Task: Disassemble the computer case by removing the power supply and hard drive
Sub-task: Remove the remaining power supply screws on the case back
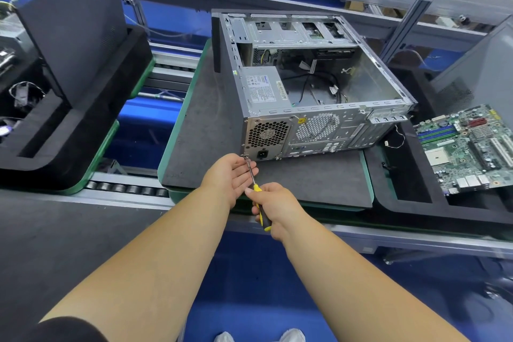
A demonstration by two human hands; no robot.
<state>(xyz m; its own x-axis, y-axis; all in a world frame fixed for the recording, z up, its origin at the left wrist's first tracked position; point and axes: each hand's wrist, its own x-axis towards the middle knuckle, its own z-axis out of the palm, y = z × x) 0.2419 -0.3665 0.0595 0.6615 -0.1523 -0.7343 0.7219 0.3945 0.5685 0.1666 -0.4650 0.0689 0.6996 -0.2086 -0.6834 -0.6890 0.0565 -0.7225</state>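
Fingers (277, 204) of the right hand (273, 209) are curled around the yellow and black handle of a screwdriver (256, 197), so the tool is firmly grasped. Its thin metal shaft is pointed up and slightly left, and its tip is placed at the lower left corner of the rear panel of the computer case (313, 86), where a small screw seems to sit, though it is too small to be told with certainty. The left hand (231, 175) is held with the palm up just under the shaft, its fingers relaxed and nearly straight, and nothing is gripped by it; the shaft is seen across its fingertips.

The computer case is laid on its side on a dark foam pad (211, 125), with the open side up. The power supply (262, 86) is seen inside the case at its rear left corner, with its fan grille (268, 133) and socket showing on the rear panel. Drive bays (297, 30) are found at the far end of the case; whether a hard drive is in them cannot be told. A green motherboard (469, 147) is lying to the right of the case on a black tray (408, 175). A dark side panel (75, 33) is standing to the left of the case.
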